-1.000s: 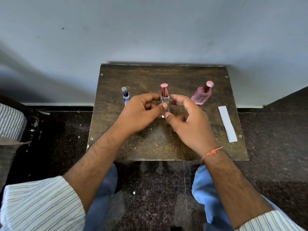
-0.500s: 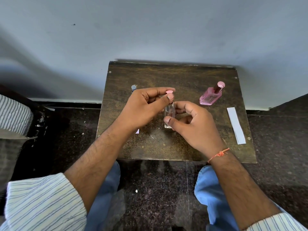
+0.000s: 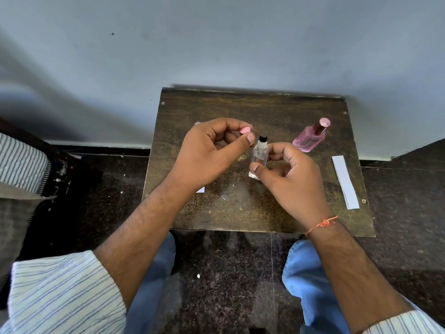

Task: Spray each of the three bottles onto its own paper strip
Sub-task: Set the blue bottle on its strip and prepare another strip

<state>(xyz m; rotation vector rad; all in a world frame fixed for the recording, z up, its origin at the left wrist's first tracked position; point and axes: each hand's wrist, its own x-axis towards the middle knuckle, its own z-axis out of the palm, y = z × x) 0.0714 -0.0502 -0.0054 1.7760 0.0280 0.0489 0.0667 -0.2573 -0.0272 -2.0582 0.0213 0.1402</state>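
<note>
My right hand [image 3: 292, 179] grips a small clear glass bottle [image 3: 259, 155] above the middle of the dark wooden table [image 3: 252, 109]; its black spray nozzle is bare. My left hand [image 3: 212, 153] pinches the bottle's pink cap [image 3: 245, 129], just left of the nozzle. A pink bottle [image 3: 309, 139] with a rose cap stands at the back right. Only the top of a third bottle [image 3: 197, 123] shows behind my left hand. One white paper strip [image 3: 344, 182] lies at the right edge; the corner of another strip [image 3: 201, 189] peeks out under my left wrist.
The table stands against a pale wall, on a dark speckled floor. My knees in blue trousers [image 3: 310, 280] are below its front edge. A striped cloth [image 3: 21, 162] lies at the far left.
The pink cap has come off the clear bottle and sits in my left hand, a little to the left. The nozzle now shows. My right hand still holds the bottle.
</note>
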